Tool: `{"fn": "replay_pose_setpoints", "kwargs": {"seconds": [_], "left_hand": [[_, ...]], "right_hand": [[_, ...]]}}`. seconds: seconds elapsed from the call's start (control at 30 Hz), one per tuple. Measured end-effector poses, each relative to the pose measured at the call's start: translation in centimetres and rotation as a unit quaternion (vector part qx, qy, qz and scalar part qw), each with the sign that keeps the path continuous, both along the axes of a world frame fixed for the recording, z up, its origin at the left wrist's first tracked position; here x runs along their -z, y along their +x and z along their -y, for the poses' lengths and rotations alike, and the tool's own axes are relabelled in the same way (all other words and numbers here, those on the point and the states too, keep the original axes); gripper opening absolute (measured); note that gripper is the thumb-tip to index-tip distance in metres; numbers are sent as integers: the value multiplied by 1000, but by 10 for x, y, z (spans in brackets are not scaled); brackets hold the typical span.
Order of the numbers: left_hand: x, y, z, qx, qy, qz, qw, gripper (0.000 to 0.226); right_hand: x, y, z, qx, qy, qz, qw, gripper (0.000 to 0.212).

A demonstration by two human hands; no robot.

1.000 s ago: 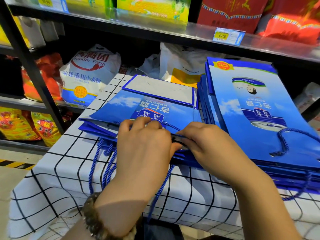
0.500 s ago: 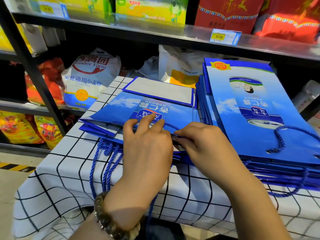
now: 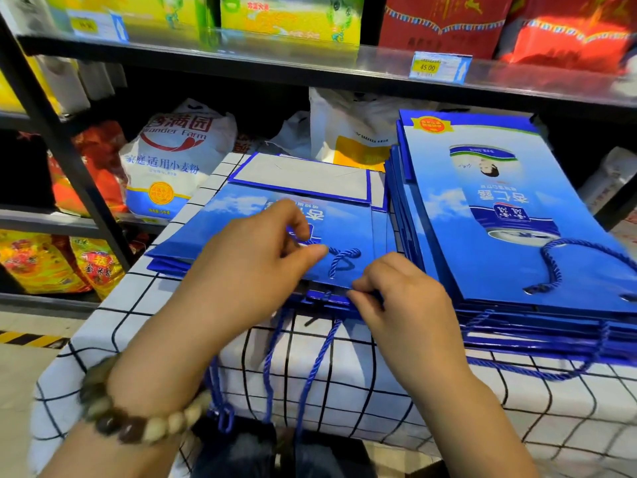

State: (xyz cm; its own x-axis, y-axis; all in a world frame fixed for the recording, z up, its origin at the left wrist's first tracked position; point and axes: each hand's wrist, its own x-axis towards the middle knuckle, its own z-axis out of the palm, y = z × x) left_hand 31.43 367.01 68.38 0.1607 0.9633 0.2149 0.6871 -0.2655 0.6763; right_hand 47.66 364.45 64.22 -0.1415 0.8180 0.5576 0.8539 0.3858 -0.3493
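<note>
Here the left hand (image 3: 248, 270) pinches the blue cord handle (image 3: 344, 255) of the top paper bag (image 3: 238, 215), lying flat beneath both hands; the right hand (image 3: 403, 305) apparently pinches its near edge.

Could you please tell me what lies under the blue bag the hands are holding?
More flat blue bags lie stacked beneath it on the checked tablecloth, their rope handles hanging over its edge. The top bag, left hand and right hand hide how many.
</note>
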Motion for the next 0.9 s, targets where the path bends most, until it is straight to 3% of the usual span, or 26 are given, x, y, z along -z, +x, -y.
{"fn": "replay_pose_setpoints", "kwargs": {"seconds": [0.1,0.17,0.37,0.5,0.57,0.63,0.7,0.77,0.9], "left_hand": [[4,18,-18,46,-64,-62,995,24],[10,27,-28,51,-77,-56,994,26],[17,17,-46,-90,18,-12,996,22],[12,-8,-50,-122,7,-155,980,29],[7,-28,-56,-190,11,-255,948,40],[6,-45,-65,-240,-17,-331,912,48],[8,-52,-69,-248,-68,-333,907,51],[13,-53,-71,-243,-90,-317,912,53],[22,-60,-66,-273,-26,-263,925,51]], "right_hand": [[-1,0,0,4,14,5,1000,9],[-1,-1,1,4,2,11,1000,9],[-3,0,2,-25,-125,69,990,13],[-19,-4,5,-32,-165,12,986,23],[-25,-7,2,-4,-158,21,987,31],[-29,-10,-9,51,-138,76,986,25],[-30,-16,-26,102,-158,141,972,17],[-27,-21,-44,137,-223,179,949,26],[-23,-28,-67,174,-267,147,937,38]]}}
